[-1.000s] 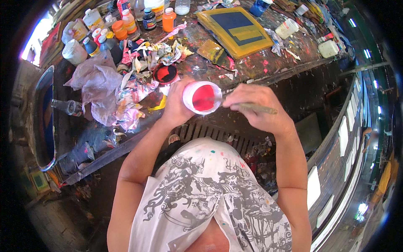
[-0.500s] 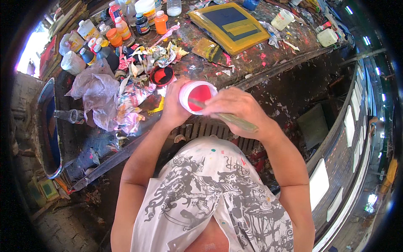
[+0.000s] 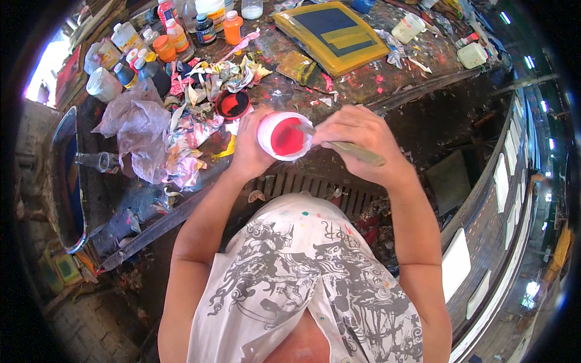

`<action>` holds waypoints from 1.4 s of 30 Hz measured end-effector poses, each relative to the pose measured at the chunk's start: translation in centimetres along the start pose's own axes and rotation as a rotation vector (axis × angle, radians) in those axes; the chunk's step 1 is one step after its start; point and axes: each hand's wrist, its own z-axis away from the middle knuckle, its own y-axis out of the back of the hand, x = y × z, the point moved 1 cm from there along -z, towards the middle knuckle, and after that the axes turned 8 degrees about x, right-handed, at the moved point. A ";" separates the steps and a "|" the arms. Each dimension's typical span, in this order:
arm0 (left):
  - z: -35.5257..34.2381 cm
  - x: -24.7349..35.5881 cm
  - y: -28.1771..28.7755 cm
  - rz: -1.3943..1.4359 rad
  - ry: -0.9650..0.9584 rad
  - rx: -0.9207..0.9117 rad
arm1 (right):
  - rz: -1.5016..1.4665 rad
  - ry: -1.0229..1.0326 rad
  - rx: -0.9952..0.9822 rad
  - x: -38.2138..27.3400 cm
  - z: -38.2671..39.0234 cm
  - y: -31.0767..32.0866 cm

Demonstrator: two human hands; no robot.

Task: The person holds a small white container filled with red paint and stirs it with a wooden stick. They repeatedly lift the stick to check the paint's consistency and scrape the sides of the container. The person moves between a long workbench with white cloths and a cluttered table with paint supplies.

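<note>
A white plastic pot [image 3: 266,134] with red paint [image 3: 284,139] inside sits in my left hand [image 3: 248,145], its fingers wrapped round the pot's side, above the front edge of the worktable. My right hand [image 3: 366,136] grips a flat, drab olive stirring stick [image 3: 363,155], whose blade dips into the pot at its right side. Just behind the pot, on the table, lies a round red lid [image 3: 232,104] with dark paint in it, beside crumpled stained paper [image 3: 189,139] and a pale plastic bag [image 3: 136,139].
Bottles and jars [image 3: 171,45] crowd the back left. A yellow screen frame [image 3: 333,54] lies at the back, with white containers [image 3: 471,55] to its right. A glass bottle [image 3: 97,162] lies at the left. A curved rack with white pieces [image 3: 457,263] runs along the right.
Over the last second my right hand has swung down and left, then back up and right, moving the stick within the pot. My left hand still holds the pot, shifted slightly left.
</note>
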 end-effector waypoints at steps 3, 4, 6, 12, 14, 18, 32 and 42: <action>0.1 -0.3 0.0 -0.052 0.063 -0.066 | -0.056 0.010 -0.012 -0.3 -0.4 -0.2; 0.0 -0.3 0.1 -0.034 0.038 -0.063 | -0.118 0.010 0.000 -0.4 -0.6 -0.1; 0.1 -0.3 0.1 0.005 0.027 -0.060 | -0.216 0.055 -0.110 -0.6 -0.7 -0.1; 0.2 -0.5 -0.1 -0.010 0.023 -0.014 | 0.026 -0.006 -0.044 0.1 0.0 -0.4; 0.1 -0.4 -0.2 0.020 0.038 0.023 | -0.111 -0.001 -0.054 0.4 0.4 -0.6; -0.4 0.3 0.0 0.041 0.060 -0.018 | -0.050 -0.013 -0.032 0.2 0.7 -0.7; -4.2 3.3 1.6 0.109 -0.041 -0.011 | 0.005 0.154 0.098 -3.8 -0.8 2.9; -4.0 4.3 2.1 -0.002 -0.095 -0.075 | 0.014 0.128 0.061 -2.7 1.1 3.5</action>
